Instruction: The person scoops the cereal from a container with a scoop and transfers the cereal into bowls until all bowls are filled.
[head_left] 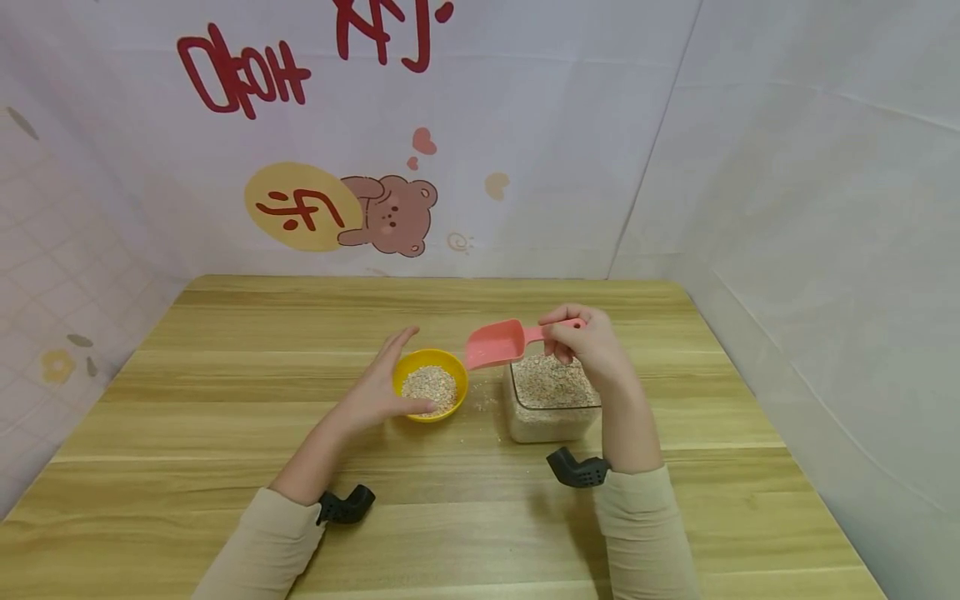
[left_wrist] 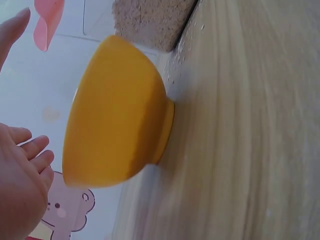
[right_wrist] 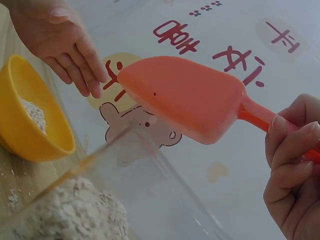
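My right hand (head_left: 588, 342) grips the handle of a pink scoop (head_left: 495, 343), held above the far left part of a clear container (head_left: 553, 425) of oat flakes. The scoop's bowl looks empty apart from a few specks, and its tip points left. A yellow bowl (head_left: 458, 367) with oat flakes in it stands on the table to the left. Around the bowl's left side my left hand (head_left: 375, 392) is spread, thumb and fingers apart. In the left wrist view its fingers (left_wrist: 35, 150) are straight to slightly bent, with a gap to the yellow bowl (left_wrist: 115, 115).
Stray flakes (head_left: 483, 404) lie on the wooden table (head_left: 450, 533) between bowl and container. Behind the table rises a white printed wall (head_left: 525, 108) with a bear picture. A dark wrist mount (head_left: 577, 468) sits on each forearm.
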